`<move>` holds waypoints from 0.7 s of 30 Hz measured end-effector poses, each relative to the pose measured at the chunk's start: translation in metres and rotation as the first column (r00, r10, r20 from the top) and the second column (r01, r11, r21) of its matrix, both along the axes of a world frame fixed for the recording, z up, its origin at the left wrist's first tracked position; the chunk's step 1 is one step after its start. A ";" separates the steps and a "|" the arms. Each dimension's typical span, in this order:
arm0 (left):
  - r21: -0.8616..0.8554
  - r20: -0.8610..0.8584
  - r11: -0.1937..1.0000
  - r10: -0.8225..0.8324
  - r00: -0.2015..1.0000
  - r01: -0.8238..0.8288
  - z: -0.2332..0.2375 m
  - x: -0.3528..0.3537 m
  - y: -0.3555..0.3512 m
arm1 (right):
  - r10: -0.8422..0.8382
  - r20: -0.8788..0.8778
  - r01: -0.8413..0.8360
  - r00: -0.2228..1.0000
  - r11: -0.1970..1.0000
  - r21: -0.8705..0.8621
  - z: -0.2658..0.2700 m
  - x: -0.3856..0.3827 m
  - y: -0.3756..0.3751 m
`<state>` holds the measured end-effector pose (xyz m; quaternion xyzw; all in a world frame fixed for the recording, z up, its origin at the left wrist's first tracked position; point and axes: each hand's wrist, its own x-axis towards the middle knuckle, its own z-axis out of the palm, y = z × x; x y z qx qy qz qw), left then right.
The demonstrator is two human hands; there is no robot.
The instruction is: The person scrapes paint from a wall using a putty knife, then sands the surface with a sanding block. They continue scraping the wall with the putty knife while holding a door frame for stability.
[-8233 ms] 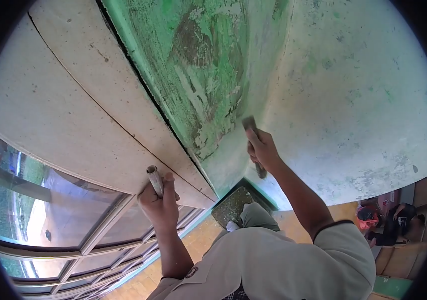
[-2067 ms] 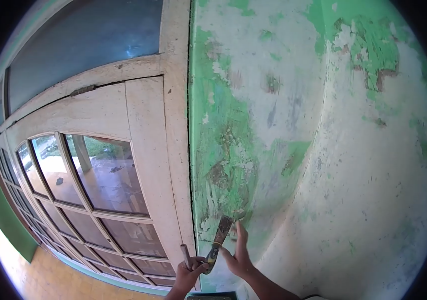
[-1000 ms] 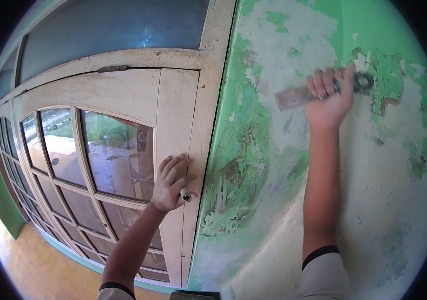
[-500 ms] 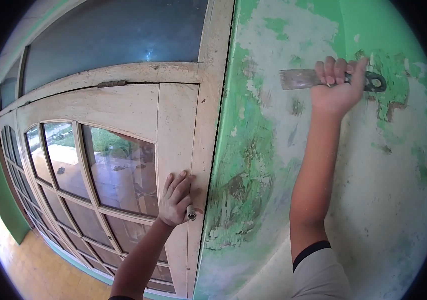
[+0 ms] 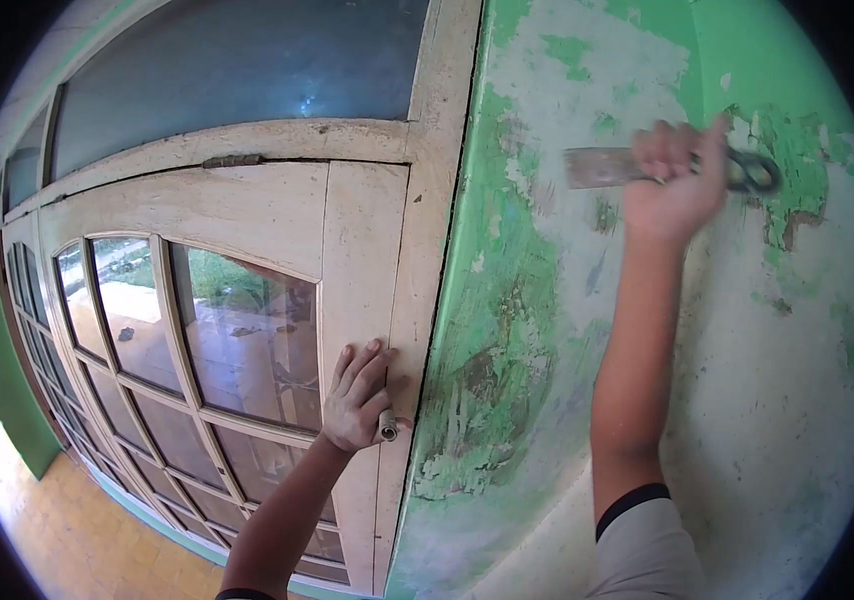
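Note:
My right hand point(image 5: 675, 185) is wrapped round the handle of a scraper point(image 5: 597, 168), raised in front of the wall point(image 5: 637, 60). Its broad flat blade points left, and the dark handle with a hole at its end sticks out to the right. Hand and tool are smeared by motion. Lower down, my left hand point(image 5: 355, 398) lies on the wooden door point(image 5: 362, 250) near its right edge, fingers stretched out. A short metal cylinder point(image 5: 388, 425), hollow at the end, juts out by the heel of that hand.
Green paint is patchy on the wall, with pale and brown bare spots. Small glass panes point(image 5: 247, 330) fill the door, under a large dark transom window point(image 5: 247, 70). Yellowish floor tiles point(image 5: 97, 530) show at the lower left, and a green pillar point(image 5: 7, 350) stands at the far left.
The whole view has shifted slightly, moving the scene a little to the right. The right hand and scraper sit slightly lower and are now blurred. The left hand keeps its place on the door.

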<state>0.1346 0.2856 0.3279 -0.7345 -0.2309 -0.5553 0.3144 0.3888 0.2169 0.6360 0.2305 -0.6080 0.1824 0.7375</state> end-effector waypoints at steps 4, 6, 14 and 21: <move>-0.004 -0.002 1.000 -0.003 1.000 0.003 -0.001 0.000 -0.001 | -0.218 -0.061 0.207 0.974 0.967 -0.150 -0.004 -0.031 0.019; -0.002 -0.010 1.000 0.022 1.000 -0.022 -0.002 -0.001 0.001 | -0.147 -0.027 0.143 0.989 0.983 -0.114 0.002 -0.023 0.010; -0.005 -0.009 1.000 0.001 1.000 -0.001 -0.001 -0.001 -0.001 | -0.014 0.043 0.030 0.999 0.915 -0.402 -0.013 -0.051 0.033; 0.007 -0.022 1.000 0.018 1.000 -0.018 0.001 -0.003 -0.002 | -0.197 -0.073 0.173 0.978 0.951 -0.257 -0.011 -0.045 0.028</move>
